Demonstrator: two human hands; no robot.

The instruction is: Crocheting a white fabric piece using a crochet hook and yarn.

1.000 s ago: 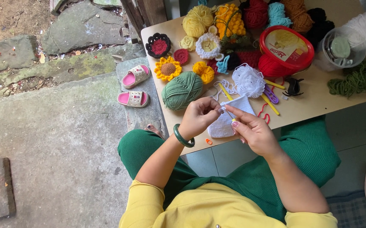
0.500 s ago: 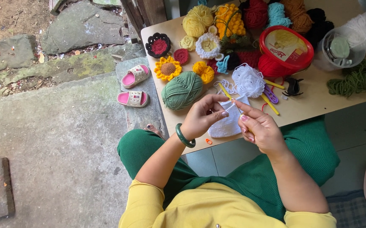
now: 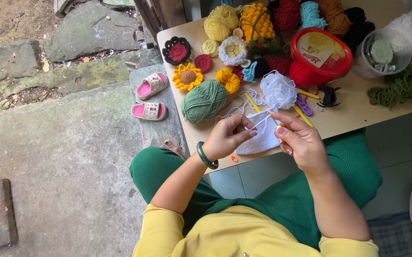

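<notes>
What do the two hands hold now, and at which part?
The left hand pinches the white crocheted piece at its upper left edge. The right hand pinches the white strand of yarn near the piece's top; whether it holds a hook cannot be told.

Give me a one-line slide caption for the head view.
Left hand and right hand work a white crochet piece beside a green yarn ball.
</notes>
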